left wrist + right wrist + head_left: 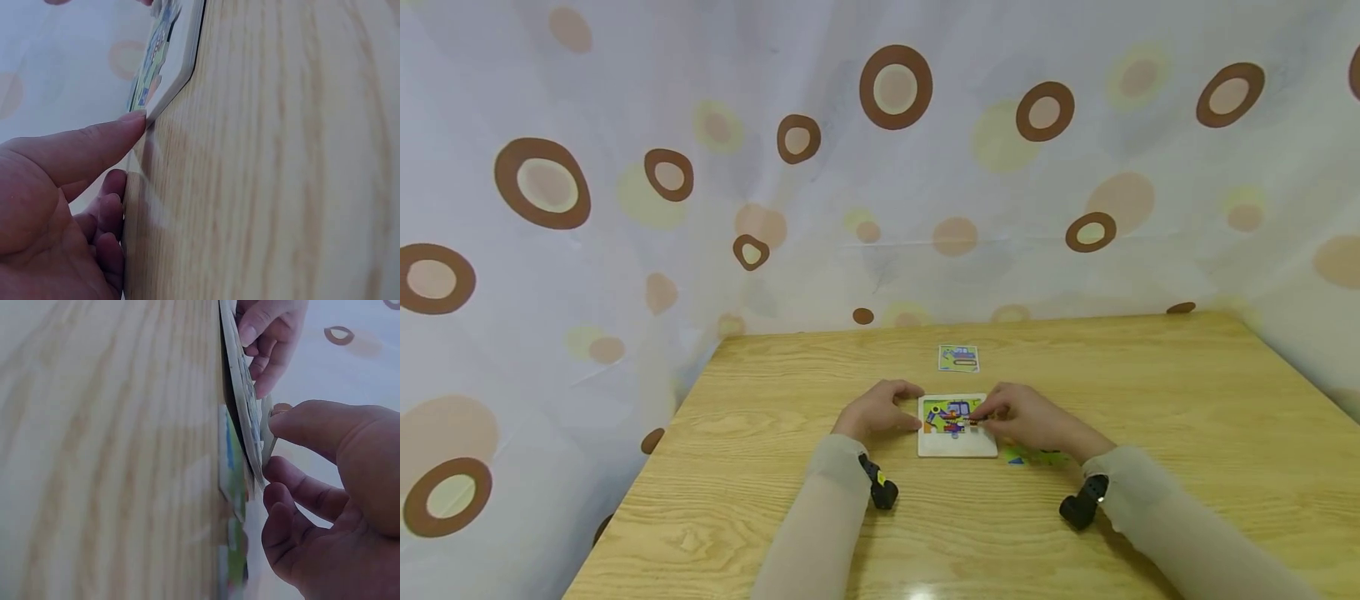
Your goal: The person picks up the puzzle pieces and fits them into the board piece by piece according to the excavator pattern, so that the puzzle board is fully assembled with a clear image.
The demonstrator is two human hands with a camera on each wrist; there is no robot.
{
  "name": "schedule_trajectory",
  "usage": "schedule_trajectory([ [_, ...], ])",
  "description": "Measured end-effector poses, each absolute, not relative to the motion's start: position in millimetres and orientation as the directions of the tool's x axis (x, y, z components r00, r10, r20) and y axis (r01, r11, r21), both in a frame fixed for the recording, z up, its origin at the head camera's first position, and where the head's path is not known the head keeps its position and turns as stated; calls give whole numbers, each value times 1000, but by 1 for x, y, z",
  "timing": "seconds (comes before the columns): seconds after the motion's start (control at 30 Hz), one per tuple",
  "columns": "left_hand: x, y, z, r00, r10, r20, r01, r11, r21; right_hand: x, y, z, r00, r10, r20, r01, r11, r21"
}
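A thin, flat, pale puzzle piece [269,437] sits between the tips of the right hand [1026,414], the thumb on one face and the forefinger closing from the other, its remaining fingers bent loosely under the palm; the print on it is too small to make out. It should weigh almost nothing and feel stiff like board, fairly smooth, with knobs or thin edges that could fray or bend if forced; a light fingertip pinch near the rim looks like the best hold, leaving the far edge free. Just beyond those fingertips lies the white, square puzzle board [957,447] with a raised border and a partly filled purple, green and red vehicle picture. It seems light and rigid, likely to slide on smooth wood, so its outer border is the place to steady it. There the left hand [880,410] rests, thumb and forefinger spread apart, the thumb tip touching the border and the other fingers loosely curled. Under the right palm lie loose green-and-blue puzzle pieces [1048,457]; ahead of both hands' fingers is a small printed picture card [958,358]. Beneath everything spreads the light-brown, wood-grained table [775,517].
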State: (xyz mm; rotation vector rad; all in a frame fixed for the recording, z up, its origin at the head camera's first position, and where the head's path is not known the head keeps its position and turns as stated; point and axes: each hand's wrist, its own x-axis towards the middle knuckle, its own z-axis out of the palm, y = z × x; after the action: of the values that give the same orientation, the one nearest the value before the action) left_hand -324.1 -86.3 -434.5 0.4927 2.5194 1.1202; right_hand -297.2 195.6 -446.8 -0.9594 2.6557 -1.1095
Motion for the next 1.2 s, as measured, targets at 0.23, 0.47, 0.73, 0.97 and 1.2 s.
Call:
schedule_trajectory([
  [0.23, -324, -86, -436, -875, 457, -161, 189, 628, 755, -295, 189, -444, -786, -606, 124, -521, 540, -661],
  [0.47, -323, -85, -434, -881, 445, -164, 178, 631, 755, -296, 186, -441, -767, -630, 126, -548, 539, -639],
  [0.73, -325, -85, -433, -886, 432, -166, 172, 640, 749, -298, 182, -438, -753, -643, 139, -594, 575, -562],
  [0.97, -325, -85, -434, -888, 425, -177, 150, 631, 761, -300, 180, -436, -760, -641, 104, -575, 590, -567],
  [1.2, -323, -86, -435, -886, 427, -181, 151, 635, 758, -300, 182, -439, -781, -622, 56, -512, 586, -628],
])
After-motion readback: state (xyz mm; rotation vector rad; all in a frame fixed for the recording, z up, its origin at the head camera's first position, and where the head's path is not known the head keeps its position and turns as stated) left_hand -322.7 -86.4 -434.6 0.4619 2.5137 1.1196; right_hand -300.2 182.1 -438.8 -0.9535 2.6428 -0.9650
